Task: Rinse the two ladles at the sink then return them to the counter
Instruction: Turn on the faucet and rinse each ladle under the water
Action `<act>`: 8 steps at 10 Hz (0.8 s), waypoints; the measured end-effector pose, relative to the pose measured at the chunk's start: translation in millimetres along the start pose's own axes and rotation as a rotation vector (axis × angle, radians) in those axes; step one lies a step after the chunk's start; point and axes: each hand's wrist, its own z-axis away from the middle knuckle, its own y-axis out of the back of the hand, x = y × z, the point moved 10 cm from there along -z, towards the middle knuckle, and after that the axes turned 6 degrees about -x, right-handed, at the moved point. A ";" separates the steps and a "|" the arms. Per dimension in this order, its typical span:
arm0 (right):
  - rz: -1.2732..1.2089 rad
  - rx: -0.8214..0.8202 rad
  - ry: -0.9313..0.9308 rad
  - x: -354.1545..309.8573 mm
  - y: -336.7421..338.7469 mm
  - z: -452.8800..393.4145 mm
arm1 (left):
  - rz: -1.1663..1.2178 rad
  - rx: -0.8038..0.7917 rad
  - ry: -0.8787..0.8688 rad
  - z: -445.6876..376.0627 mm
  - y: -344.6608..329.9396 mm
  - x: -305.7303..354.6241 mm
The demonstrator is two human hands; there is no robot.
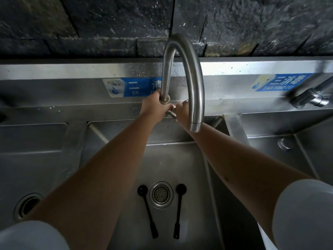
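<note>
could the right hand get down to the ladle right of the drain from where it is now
Probably yes. The right hand is up at the faucet base, but the right ladle lies uncovered on the basin floor beside the drain, nothing over it.

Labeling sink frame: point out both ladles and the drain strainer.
left ladle (147,212), head view, on its black handle shaft.
right ladle (178,210), head view, on its black handle shaft.
drain strainer (161,194), head view, on the perforated centre.
</note>
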 end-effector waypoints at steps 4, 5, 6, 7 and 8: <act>-0.098 -0.106 -0.072 11.7 -12.0 8.5 | 0.004 0.091 0.148 11.6 0.7 -12.2; -0.173 -0.144 -0.158 32.1 -16.1 30.0 | 0.011 0.127 0.280 31.8 -6.6 -22.1; -0.255 -0.145 -0.253 51.9 -17.6 75.0 | 0.120 0.119 0.341 67.1 -27.3 -38.8; -0.332 -0.264 -0.342 88.9 -40.2 111.8 | 0.158 -0.031 0.380 103.4 -70.3 -62.3; -0.595 -0.311 -0.447 136.4 -64.9 151.0 | 0.477 -0.170 0.554 156.2 -120.9 -99.2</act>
